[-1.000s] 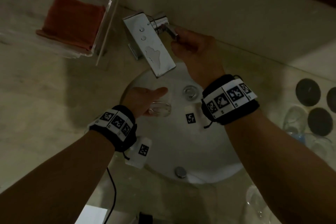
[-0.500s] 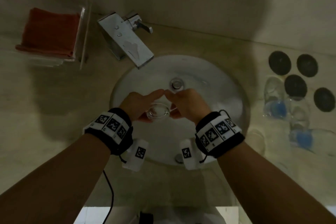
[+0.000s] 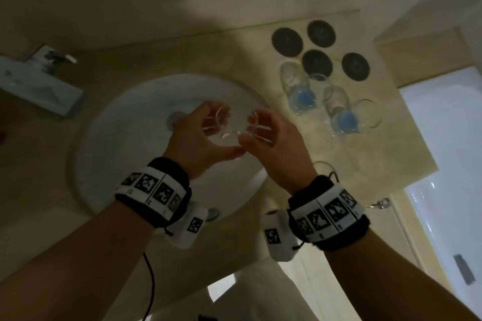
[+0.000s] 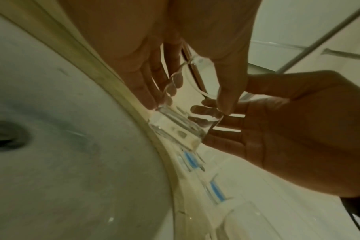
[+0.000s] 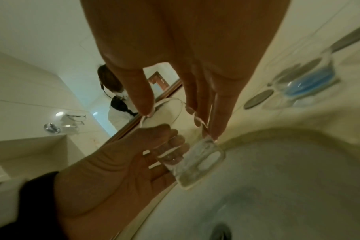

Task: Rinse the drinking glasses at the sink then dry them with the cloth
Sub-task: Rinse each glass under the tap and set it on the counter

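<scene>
Both hands hold one clear drinking glass (image 3: 234, 135) above the right side of the white sink basin (image 3: 130, 159). It lies tilted, thick base (image 5: 199, 162) toward the basin. My left hand (image 3: 221, 133) wraps thumb and fingers round its body (image 4: 187, 116). My right hand (image 3: 251, 129) pinches it near the rim, thumb on one side and fingers on the other (image 5: 180, 125). In the right wrist view my left hand (image 5: 117, 170) reaches in from the lower left. The cloth is out of view.
The chrome faucet (image 3: 39, 86) stands at the far left, the drain (image 3: 177, 117) behind my left hand. On the counter to the right stand several clear glasses, two with blue bottoms (image 3: 300, 94) (image 3: 341, 117), behind them dark round coasters (image 3: 317, 62).
My right hand left the faucet handle and came onto the glass. Both hands carried the glass from the basin's middle toward its right side. The view swung right; the cloth tray dropped out.
</scene>
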Tool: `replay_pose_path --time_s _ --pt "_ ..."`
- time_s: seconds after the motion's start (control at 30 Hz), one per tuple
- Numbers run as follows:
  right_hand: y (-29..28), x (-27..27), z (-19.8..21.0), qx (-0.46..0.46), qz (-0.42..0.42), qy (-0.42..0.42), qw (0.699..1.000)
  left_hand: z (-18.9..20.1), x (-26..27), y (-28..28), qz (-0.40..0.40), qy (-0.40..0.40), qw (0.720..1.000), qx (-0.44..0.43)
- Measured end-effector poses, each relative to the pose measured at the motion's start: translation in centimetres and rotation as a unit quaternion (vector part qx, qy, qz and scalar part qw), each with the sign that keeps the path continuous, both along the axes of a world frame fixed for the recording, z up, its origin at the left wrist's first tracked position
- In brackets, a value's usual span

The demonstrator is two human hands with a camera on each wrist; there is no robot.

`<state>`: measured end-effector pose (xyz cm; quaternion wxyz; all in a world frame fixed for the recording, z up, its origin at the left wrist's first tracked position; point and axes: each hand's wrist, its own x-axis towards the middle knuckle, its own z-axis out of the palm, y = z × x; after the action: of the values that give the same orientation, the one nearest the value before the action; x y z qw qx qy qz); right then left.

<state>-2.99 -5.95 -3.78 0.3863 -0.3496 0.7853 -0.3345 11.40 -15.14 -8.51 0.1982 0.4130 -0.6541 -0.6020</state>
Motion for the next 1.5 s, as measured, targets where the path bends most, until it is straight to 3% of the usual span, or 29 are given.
replay_pose_path --time_s 0.1,0.5,0.77,1.03,1.23,1.5 --pt "2.3 -3.4 1.2 -0.013 -0.011 0.023 1.000 0.7 -3.6 1.0 -0.042 -0.014 0.997 -0.056" --pt "6.5 -14.7 0.2 0.056 0.020 0.025 0.998 -1.5 -13.5 4.3 -0.081 -0.047 0.993 -0.070" --pt "6.7 -17.2 -1.4 0.066 0.031 -0.001 0.997 -3.2 -15.5 5.1 -0.074 -0.062 0.992 -0.083" --pt "5.7 -18.5 -2.4 0.061 0.034 -0.003 0.998 -2.5 -15.5 4.2 -0.106 -0.083 0.989 -0.068" --pt "2.0 -19.8 -0.6 0.036 0.018 0.019 0.999 -0.8 -17.0 0.6 0.003 -0.057 0.998 -0.026" --pt "-1.5 -20.8 -1.3 0.074 0.027 -0.001 0.997 -2.5 -20.8 -2.3 -0.089 -0.154 0.982 -0.066"
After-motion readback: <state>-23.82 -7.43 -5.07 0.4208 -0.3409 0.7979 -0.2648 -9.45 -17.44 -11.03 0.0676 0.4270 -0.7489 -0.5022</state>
